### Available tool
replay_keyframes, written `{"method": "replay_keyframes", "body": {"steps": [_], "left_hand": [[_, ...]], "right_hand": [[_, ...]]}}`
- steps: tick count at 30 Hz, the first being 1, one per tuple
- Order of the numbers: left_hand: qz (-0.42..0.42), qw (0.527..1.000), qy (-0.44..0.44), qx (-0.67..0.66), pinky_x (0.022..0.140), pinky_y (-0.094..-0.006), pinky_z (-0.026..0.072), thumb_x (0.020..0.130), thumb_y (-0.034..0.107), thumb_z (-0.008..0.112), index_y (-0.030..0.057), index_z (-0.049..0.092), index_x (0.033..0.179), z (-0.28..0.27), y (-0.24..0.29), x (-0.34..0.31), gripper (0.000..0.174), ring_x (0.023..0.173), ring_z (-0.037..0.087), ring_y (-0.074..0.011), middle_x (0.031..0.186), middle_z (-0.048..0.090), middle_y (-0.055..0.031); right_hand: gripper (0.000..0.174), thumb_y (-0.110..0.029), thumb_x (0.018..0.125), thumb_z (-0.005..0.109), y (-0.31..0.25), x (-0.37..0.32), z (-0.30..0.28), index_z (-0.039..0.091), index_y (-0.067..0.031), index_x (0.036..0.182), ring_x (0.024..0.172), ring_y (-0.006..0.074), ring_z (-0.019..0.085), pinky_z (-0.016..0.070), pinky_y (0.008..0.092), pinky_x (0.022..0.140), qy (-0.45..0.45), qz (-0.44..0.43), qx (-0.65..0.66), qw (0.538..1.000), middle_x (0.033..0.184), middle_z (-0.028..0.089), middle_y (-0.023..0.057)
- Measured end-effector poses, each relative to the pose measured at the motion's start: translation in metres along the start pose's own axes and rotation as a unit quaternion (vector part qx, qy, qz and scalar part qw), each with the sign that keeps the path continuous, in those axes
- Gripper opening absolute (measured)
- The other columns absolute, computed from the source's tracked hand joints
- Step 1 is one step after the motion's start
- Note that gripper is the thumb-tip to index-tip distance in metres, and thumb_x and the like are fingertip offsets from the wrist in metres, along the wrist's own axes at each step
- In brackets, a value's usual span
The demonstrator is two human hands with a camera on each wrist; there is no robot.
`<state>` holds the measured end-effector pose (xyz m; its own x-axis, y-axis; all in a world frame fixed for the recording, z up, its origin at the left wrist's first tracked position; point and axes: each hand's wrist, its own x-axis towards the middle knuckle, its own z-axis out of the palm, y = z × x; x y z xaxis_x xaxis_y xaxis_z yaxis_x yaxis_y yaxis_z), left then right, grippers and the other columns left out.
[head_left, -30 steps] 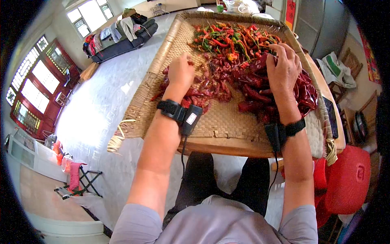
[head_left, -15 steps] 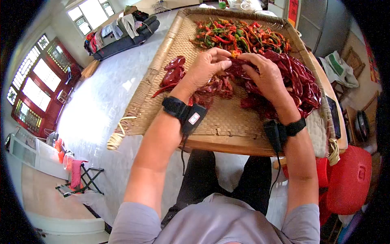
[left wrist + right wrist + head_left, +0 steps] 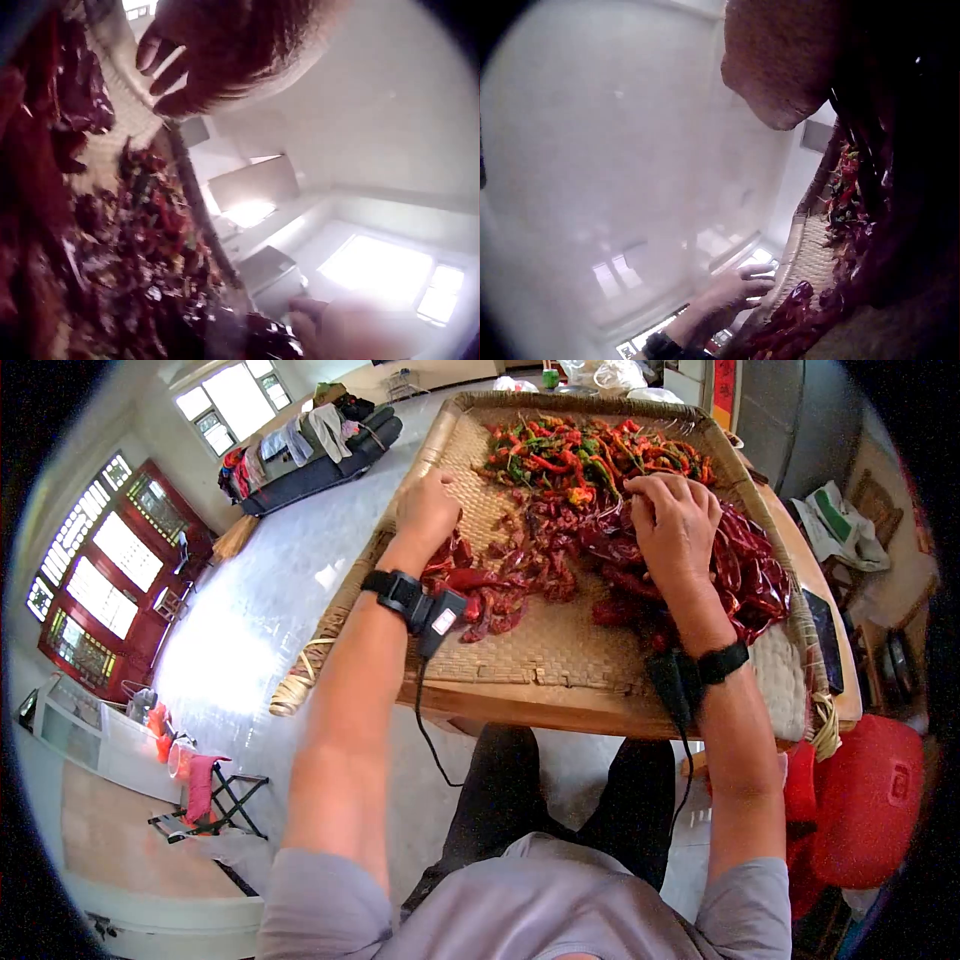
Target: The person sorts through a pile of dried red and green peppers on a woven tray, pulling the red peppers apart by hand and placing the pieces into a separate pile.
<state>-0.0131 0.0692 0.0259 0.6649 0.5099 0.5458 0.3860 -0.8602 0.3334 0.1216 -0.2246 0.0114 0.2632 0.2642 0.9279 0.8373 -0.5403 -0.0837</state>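
Note:
A shallow woven tray (image 3: 465, 460) carries chilies in separate heaps. My left hand (image 3: 428, 515) hovers over its left side, beside a small group of dark red dried chilies (image 3: 470, 582); in the right wrist view its fingers (image 3: 759, 286) are loosely spread with nothing between them. My right hand (image 3: 678, 525) bends over the large heap of glossy dark red dried chilies (image 3: 755, 575) on the right. Its fingertips reach down at the heap's upper edge and are partly hidden, so I cannot tell whether they pinch a chili.
Smaller red, orange and green chilies (image 3: 590, 455) cover the tray's far end. Broken dark red pieces (image 3: 535, 550) lie across the middle. The tray rests on a wooden table (image 3: 540, 705). A phone-like black slab (image 3: 825, 640) lies at the right edge; a red chair (image 3: 865, 800) stands nearby.
Half a second ago both hands met over the middle of the tray. Since then the left hand has moved left to the tray's side, and the right hand has drawn back over the dark heap.

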Motion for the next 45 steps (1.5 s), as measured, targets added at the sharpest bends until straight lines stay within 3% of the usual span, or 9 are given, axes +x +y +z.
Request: {"method": "replay_keyframes", "body": {"steps": [3, 13, 19, 21, 25, 32, 38, 41, 45], "left_hand": [[0.08, 0.993, -0.039, 0.081, 0.091, -0.0442, 0.0476, 0.078, 0.019, 0.069, 0.0062, 0.064, 0.115, 0.002, -0.017, -0.002, 0.039, 0.104, 0.062, -0.0381, 0.105, 0.067, -0.0216], [0.086, 0.98, -0.147, 0.102, 0.082, -0.0422, 0.0518, 0.08, 0.03, 0.073, 0.0084, 0.07, 0.112, 0.018, -0.023, -0.004, 0.039, 0.091, 0.068, -0.0332, 0.1, 0.071, -0.0174], [0.081, 0.993, 0.013, 0.084, 0.077, -0.0391, 0.0539, 0.087, 0.026, 0.068, 0.0061, 0.068, 0.113, 0.017, -0.015, -0.003, 0.032, 0.085, 0.069, -0.0261, 0.094, 0.071, -0.015], [0.062, 0.992, 0.0, -0.113, 0.071, -0.0348, 0.0546, 0.09, 0.02, 0.065, 0.0054, 0.06, 0.122, 0.021, -0.011, 0.002, 0.036, 0.085, 0.069, -0.0207, 0.092, 0.07, -0.0121], [0.046, 0.896, -0.141, -0.419, 0.061, -0.0268, 0.056, 0.094, 0.012, 0.062, 0.0031, 0.046, 0.13, -0.008, 0.043, -0.018, 0.041, 0.084, 0.067, -0.0146, 0.097, 0.065, -0.0089], [-0.044, 0.809, -0.279, -0.516, 0.06, -0.0298, 0.0601, 0.095, 0.023, 0.065, 0.0045, 0.046, 0.114, -0.01, 0.069, -0.027, 0.033, 0.085, 0.068, -0.018, 0.105, 0.06, -0.0107], [-0.068, 0.734, -0.35, -0.578, 0.067, -0.0311, 0.0596, 0.095, 0.029, 0.065, 0.0056, 0.048, 0.111, -0.01, 0.08, -0.036, 0.033, 0.082, 0.069, -0.0178, 0.1, 0.06, -0.0077], [-0.088, 0.792, -0.306, -0.521, 0.069, -0.0282, 0.0577, 0.096, 0.029, 0.064, 0.0042, 0.051, 0.109, -0.011, 0.072, -0.027, 0.03, 0.082, 0.068, -0.0167, 0.097, 0.063, -0.0079], [0.093, 0.921, -0.26, -0.275, 0.071, -0.0299, 0.054, 0.09, 0.025, 0.07, 0.0033, 0.061, 0.106, 0.014, 0.038, -0.019, 0.029, 0.08, 0.066, -0.0163, 0.09, 0.067, -0.0082]], "right_hand": [[0.014, -0.018, 0.084, 0.068, -0.003, -0.002, 0.001, 0.07, -0.0202, 0.097, 0.108, 0.0254, 0.055, 0.0357, 0.0448, 0.1, 0.009, -0.001, 0.012, 1.0, 0.102, 0.064, 0.0002], [0.017, -0.016, 0.082, 0.069, -0.004, -0.002, 0.002, 0.068, -0.0184, 0.099, 0.105, 0.0257, 0.056, 0.038, 0.0439, 0.098, -0.019, 0.005, 0.038, 0.999, 0.101, 0.064, 0.0015], [0.019, -0.016, 0.083, 0.069, -0.003, 0.0, 0.002, 0.068, -0.018, 0.101, 0.103, 0.0269, 0.057, 0.0396, 0.0435, 0.097, -0.005, -0.002, 0.032, 0.999, 0.101, 0.065, 0.0027], [0.02, -0.017, 0.084, 0.069, -0.005, 0.001, -0.001, 0.067, -0.0173, 0.104, 0.103, 0.0271, 0.057, 0.04, 0.0433, 0.097, -0.001, -0.015, 0.037, 0.999, 0.102, 0.066, 0.0032], [0.028, -0.024, 0.085, 0.07, -0.013, 0.007, -0.007, 0.065, -0.0154, 0.111, 0.104, 0.0287, 0.059, 0.0425, 0.0421, 0.095, -0.027, -0.074, 0.134, 0.988, 0.107, 0.065, 0.0059], [0.046, -0.028, 0.079, 0.075, -0.03, 0.007, -0.018, 0.062, -0.0172, 0.122, 0.107, 0.0295, 0.058, 0.0426, 0.0417, 0.095, -0.162, -0.133, 0.199, 0.957, 0.11, 0.064, 0.0094], [0.033, -0.026, 0.081, 0.073, -0.025, -0.001, -0.004, 0.066, -0.0168, 0.113, 0.095, 0.0315, 0.061, 0.0459, 0.0406, 0.089, -0.184, -0.125, 0.227, 0.948, 0.102, 0.065, 0.0086], [0.028, -0.026, 0.083, 0.071, -0.024, 0.0, -0.003, 0.067, -0.017, 0.108, 0.096, 0.0303, 0.06, 0.0444, 0.0416, 0.091, -0.14, -0.111, 0.209, 0.962, 0.101, 0.065, 0.0067], [0.024, -0.026, 0.084, 0.071, -0.019, 0.003, -0.01, 0.068, -0.0178, 0.106, 0.105, 0.0276, 0.057, 0.0387, 0.0445, 0.098, -0.046, -0.097, 0.056, 0.993, 0.105, 0.064, 0.0038]]}}
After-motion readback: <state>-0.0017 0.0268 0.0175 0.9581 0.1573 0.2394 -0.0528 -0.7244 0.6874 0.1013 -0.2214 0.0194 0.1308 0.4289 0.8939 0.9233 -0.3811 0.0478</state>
